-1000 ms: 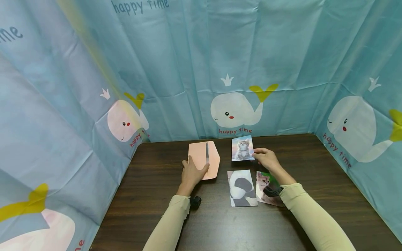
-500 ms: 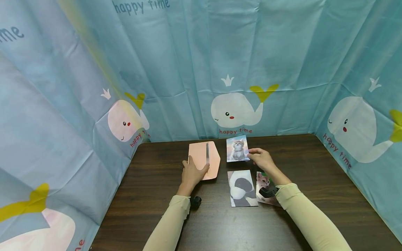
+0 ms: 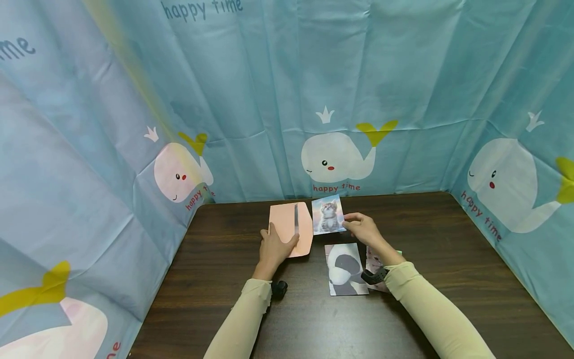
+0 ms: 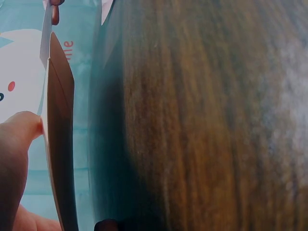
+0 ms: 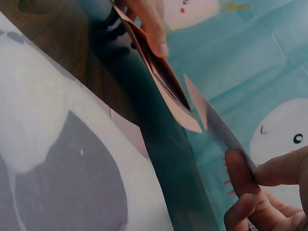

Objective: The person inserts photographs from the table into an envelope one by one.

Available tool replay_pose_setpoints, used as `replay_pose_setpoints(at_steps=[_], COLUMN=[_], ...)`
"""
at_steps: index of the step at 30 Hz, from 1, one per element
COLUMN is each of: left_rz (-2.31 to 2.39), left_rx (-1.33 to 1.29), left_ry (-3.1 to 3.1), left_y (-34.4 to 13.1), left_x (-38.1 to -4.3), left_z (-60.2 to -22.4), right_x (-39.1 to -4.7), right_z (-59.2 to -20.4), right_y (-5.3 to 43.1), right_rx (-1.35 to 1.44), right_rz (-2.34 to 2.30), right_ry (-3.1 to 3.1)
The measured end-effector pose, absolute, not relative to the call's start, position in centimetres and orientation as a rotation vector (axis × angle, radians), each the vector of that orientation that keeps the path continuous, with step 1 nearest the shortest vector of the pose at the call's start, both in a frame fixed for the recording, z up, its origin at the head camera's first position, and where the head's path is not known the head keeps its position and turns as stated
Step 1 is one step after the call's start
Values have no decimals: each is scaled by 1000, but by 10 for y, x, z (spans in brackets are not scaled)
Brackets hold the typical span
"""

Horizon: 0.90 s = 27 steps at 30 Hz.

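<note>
In the head view the left hand (image 3: 273,252) was clamped on a peach envelope (image 3: 280,215), thumb by its dark slit and the other fingers towards the opposite edge, with the flap (image 3: 307,229) jutting past the thumb towards the other hand. The right hand (image 3: 364,232) had its fingertips pinched on the near edge of a kitten card (image 3: 329,215), whose far edge came just beside the flap. Gripped at one side only, the card could have swung or bowed had its free edge struck that flap. Nearer the person than the right fingertips lay a grey-and-white card (image 3: 346,269) and, partly hidden beneath the wrist, a pink card (image 3: 373,257); a wrist dipping too low could have dragged either. The left wrist view showed the envelope edge-on beside the thumb, where too hard a squeeze might have creased it or narrowed its opening; how the remaining fingers lay was unclear there. In the right wrist view, thumb and finger pressed the kitten card's two faces, and the envelope gaped ahead of them. Card and flap looked apart and not quite aligned, so a poor tilt could have bent a corner.
</note>
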State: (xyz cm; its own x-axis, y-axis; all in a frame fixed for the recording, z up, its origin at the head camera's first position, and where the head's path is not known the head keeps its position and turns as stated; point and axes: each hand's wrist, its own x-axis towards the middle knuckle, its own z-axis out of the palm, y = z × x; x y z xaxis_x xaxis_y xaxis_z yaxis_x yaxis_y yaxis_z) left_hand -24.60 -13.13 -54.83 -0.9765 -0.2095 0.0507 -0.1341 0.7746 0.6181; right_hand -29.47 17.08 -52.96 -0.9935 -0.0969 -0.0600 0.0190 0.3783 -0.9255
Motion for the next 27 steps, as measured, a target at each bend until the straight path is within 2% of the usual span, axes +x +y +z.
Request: replay_pose_setpoints(at_steps=[27], left_rz=[-964], left_rx=[264], left_ry=[-2825], left_y=[-131], left_x=[-248], left_z=[-551], right_x=[-294], right_z=[-535], right_y=[129], right_rx=[-126], right_rz=[-1731], right_ry=[2464])
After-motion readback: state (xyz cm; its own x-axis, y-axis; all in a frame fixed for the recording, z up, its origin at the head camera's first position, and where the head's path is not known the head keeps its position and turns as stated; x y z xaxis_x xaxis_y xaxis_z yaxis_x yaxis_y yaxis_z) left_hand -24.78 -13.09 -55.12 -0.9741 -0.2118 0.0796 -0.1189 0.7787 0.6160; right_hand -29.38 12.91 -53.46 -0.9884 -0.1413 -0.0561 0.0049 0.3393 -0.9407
